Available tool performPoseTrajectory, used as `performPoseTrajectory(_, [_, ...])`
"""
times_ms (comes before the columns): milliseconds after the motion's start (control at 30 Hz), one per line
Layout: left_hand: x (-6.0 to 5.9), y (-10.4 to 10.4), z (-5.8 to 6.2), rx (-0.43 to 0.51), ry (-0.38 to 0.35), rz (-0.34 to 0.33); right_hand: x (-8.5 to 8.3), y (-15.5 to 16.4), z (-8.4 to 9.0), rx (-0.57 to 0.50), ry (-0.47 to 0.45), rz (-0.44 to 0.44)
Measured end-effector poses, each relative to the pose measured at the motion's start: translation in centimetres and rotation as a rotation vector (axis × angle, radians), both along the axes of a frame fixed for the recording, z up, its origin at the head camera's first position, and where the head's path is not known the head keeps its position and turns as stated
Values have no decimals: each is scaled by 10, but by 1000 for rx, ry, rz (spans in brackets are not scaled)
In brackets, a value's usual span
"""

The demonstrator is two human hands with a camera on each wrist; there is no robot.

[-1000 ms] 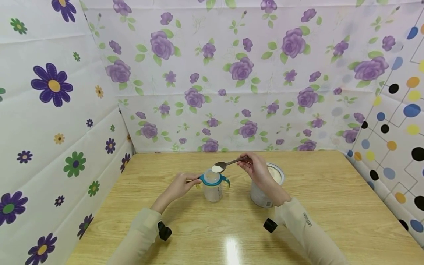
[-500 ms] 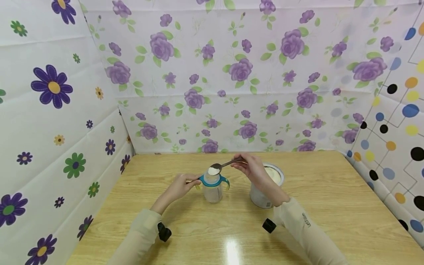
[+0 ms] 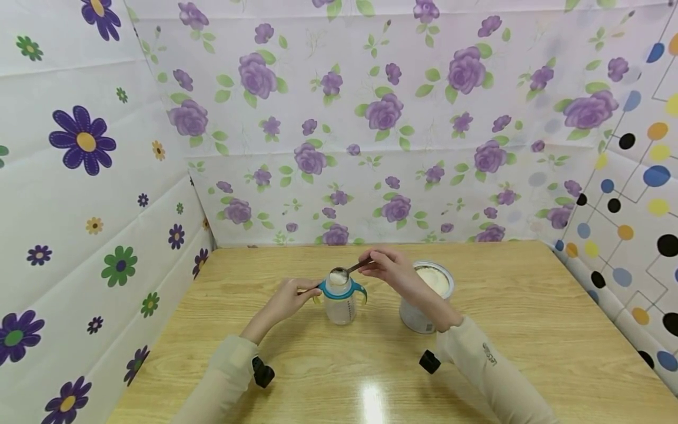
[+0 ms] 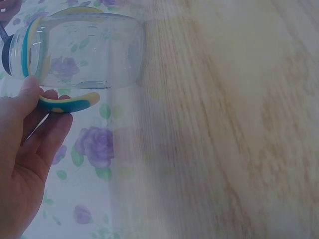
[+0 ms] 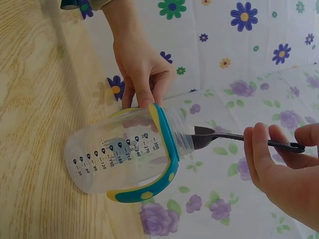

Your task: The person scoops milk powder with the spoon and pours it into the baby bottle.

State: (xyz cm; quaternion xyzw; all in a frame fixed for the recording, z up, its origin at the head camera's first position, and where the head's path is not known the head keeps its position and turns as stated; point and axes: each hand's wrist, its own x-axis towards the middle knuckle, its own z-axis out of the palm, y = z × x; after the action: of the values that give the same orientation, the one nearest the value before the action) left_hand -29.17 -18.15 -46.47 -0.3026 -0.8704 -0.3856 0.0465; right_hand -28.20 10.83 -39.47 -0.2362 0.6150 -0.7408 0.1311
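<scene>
A clear baby bottle (image 3: 341, 310) with a blue-and-yellow two-handled collar stands upright on the table, its mouth uncapped. My left hand (image 3: 288, 297) pinches the collar's left handle (image 4: 70, 103) between thumb and fingers. In my right hand (image 3: 392, 272) is a dark metal spoon (image 5: 227, 135), held by its handle. The spoon's bowl (image 5: 202, 138) dips at the bottle's mouth, with white powder (image 3: 339, 277) showing there in the head view. Printed measuring marks run up the bottle's side in the right wrist view.
A tin (image 3: 415, 315) of pale powder (image 3: 433, 279) stands open to the right, partly behind my right forearm. The wooden table (image 3: 328, 377) meets floral cloth walls (image 3: 318, 118) at the back and sides.
My right hand has moved left and tilted the spoon, bringing its bowl from above the bottle down into the mouth. The left hand keeps its grip on the handle.
</scene>
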Motion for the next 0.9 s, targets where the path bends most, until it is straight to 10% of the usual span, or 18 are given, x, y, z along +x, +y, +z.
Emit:
performPoseTrajectory(500, [0, 1, 0, 6, -11, 10, 4, 0, 1, 196, 118, 43])
performPoseTrajectory(900, [-1, 0, -1, 3, -12, 6, 5, 8, 7, 54, 7, -29])
